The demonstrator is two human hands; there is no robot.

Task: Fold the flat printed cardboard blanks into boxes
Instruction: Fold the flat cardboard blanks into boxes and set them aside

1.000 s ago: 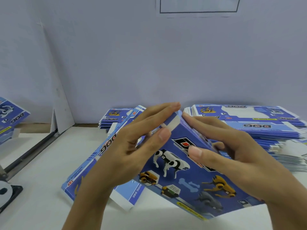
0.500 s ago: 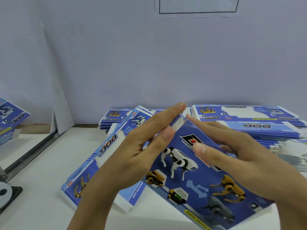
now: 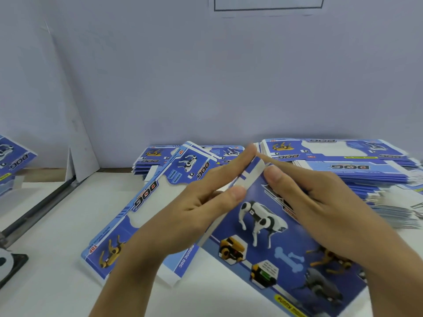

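A blue printed cardboard blank [image 3: 263,243] is raised into a ridge over the middle of the white counter [image 3: 52,225], its fold line running up toward the back wall [image 3: 206,76]. The left hand [image 3: 183,223] lies against the left slope with fingers [image 3: 231,163] straight and together, thumb pressing a narrow white flap [image 3: 246,186] at the crest. The right hand [image 3: 320,202] mirrors it on the right slope, fingers straight, thumb tip on the printed face just beside that flap. The two sets of fingertips meet at the top of the ridge.

The blank's left panel, with its "DOG" lettering and cut-out window, slopes down to the counter toward the near left; its lower edge and white tabs rest on the surface. The right panel, showing a white robot dog, runs to the near right and out of the bottom edge of view.

Behind the hands, along the back edge of the counter, sits a low stack of flat blanks [image 3: 155,161], and a larger fanned stack [image 3: 354,170] fills the back right corner, just beside the right hand. A white card panel [image 3: 75,138] leans in the back left corner. A dark metal rail [image 3: 39,209] runs along the counter's left edge, with bare white surface between it and the blank. More printed blanks [image 3: 13,159] lie beyond the rail at far left.
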